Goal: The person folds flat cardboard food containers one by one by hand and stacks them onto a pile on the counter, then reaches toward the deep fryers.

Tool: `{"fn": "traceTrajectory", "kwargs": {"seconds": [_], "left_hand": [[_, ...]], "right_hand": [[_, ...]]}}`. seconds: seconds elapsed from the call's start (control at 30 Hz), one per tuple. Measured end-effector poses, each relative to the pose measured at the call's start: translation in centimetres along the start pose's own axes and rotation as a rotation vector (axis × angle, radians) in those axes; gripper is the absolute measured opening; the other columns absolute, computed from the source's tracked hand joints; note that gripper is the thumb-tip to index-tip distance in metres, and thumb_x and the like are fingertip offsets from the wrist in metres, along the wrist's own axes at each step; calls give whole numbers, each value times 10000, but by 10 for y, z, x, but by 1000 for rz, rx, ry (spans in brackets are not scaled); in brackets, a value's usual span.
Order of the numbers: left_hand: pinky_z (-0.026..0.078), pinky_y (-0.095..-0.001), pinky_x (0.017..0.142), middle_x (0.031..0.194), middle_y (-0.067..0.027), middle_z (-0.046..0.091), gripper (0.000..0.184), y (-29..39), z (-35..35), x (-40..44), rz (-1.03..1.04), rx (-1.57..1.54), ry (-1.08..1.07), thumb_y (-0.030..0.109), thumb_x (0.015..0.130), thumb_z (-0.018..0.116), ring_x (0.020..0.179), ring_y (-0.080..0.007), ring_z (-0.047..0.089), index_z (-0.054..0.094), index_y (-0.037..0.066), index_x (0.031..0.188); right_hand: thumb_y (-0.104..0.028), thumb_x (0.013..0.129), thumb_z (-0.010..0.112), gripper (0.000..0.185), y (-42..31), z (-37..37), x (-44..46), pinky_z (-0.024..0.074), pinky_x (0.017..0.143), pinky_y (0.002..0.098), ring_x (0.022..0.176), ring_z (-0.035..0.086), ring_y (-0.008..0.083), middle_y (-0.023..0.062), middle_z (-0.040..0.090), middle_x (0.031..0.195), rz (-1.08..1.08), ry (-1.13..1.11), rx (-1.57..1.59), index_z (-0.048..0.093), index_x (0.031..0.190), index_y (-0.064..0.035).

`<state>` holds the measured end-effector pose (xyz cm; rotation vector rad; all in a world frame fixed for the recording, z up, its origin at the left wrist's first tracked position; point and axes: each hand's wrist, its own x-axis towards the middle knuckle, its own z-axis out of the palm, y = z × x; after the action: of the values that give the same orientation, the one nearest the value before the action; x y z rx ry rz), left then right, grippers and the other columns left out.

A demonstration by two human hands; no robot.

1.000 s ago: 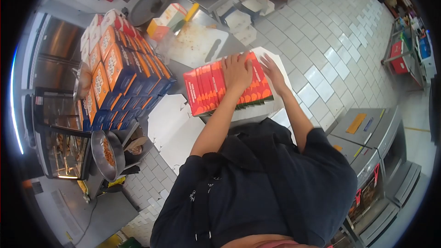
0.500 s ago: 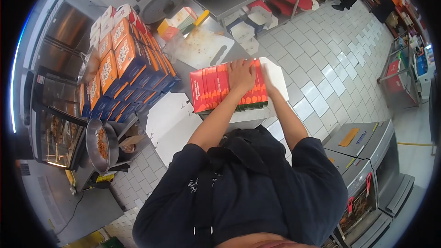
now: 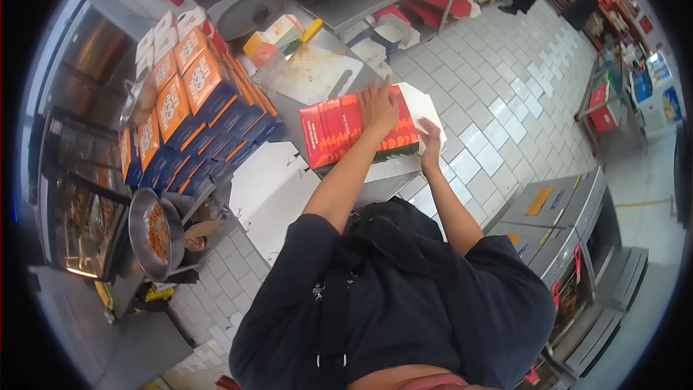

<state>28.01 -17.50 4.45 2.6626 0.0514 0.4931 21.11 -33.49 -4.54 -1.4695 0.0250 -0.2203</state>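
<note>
A tight row of red printed packs [image 3: 332, 128] with orange shapes and dark lower edges lies in front of me. My left hand [image 3: 379, 107] rests flat across their top, fingers spread. On the packs' right side is a white cardboard flap [image 3: 424, 103]. My right hand [image 3: 429, 139] touches the flap near the right end of the row, its fingers partly bent and apart. Under the packs a white surface shows. A large white cardboard sheet [image 3: 267, 188] with cut edges spreads to the left of the row.
Stacked orange and blue boxes [image 3: 191, 90] stand at left, by a metal pan [image 3: 153, 235] of brown bits. A stained white cutting board [image 3: 310, 71] lies behind the packs. Grey fryer-like units [image 3: 548, 224] stand at right. People are far off on the tiled floor [image 3: 484, 101].
My right hand has come off the packs' right end and moved nearer to me, onto the flap. My left hand stays on the packs. The view has shifted slightly.
</note>
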Motion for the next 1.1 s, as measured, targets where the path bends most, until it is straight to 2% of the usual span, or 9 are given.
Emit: {"fn": "traceTrajectory", "kwargs": {"seconds": [0.07,0.2,0.37,0.47,0.67,0.83,0.93,1.0,1.1], "left_hand": [[304,-523,1111,1330,-160,539,456,2,-43,-15,207,-347,335,254,922,584,1321,-343,413,553,140,1363],[434,-463,952,1187,-135,594,467,-90,-111,-137,308,-386,435,255,770,755,1099,-356,561,625,101,1191],[444,-464,1011,1318,-145,565,609,-148,-155,-262,86,151,-304,406,758,784,1246,-350,515,617,146,1282],[442,-448,1051,1419,-110,522,629,-156,-154,-271,-24,76,-458,470,789,755,1324,-354,465,610,162,1319],[440,-426,1057,1425,-103,532,525,-174,-145,-281,-25,34,-601,407,863,702,1336,-341,462,614,142,1308],[406,-420,1076,1354,-96,586,400,-172,-165,-289,-37,-281,-475,316,937,617,1295,-322,497,622,111,1281],[480,-427,973,1181,-114,674,341,-167,-173,-296,-45,-142,-412,262,938,616,1139,-326,607,643,86,1229],[541,-433,772,930,-142,703,249,-174,-167,-304,-217,-172,-414,208,933,618,855,-356,680,672,54,1122],[519,-361,624,801,-154,691,167,-177,-200,-309,-431,-314,44,145,962,595,660,-241,674,684,29,1042]], "right_hand": [[-532,1047,316,639,-5,-10,1,428,999,385,1118,602,283,172,524,1346,-119,179,-113,489,1334,13],[-431,1048,401,543,-61,-38,-19,436,969,369,1095,608,242,160,559,1281,-52,102,-186,490,1326,27],[-480,1036,405,558,-81,-32,-26,432,927,340,1109,613,195,108,589,1311,141,-60,-202,485,1387,-53],[-433,1009,525,579,-70,1,0,402,1034,360,1218,549,221,142,564,1346,231,-344,-147,457,1412,-23],[-293,936,688,528,-68,41,22,457,981,338,1135,597,202,121,642,1220,126,-508,-274,514,1334,8],[-268,914,721,535,-68,48,4,499,924,340,1078,631,200,135,664,1167,120,-536,-271,519,1319,17],[-266,917,719,526,-69,46,-5,507,908,339,1064,636,195,134,664,1166,159,-545,-298,522,1314,16],[-261,921,713,523,-73,41,-7,510,907,336,1052,640,189,127,668,1162,188,-574,-315,519,1319,17],[-272,896,741,572,-69,35,-6,505,905,339,1065,636,195,135,663,1171,83,-596,-288,506,1330,17]]}}
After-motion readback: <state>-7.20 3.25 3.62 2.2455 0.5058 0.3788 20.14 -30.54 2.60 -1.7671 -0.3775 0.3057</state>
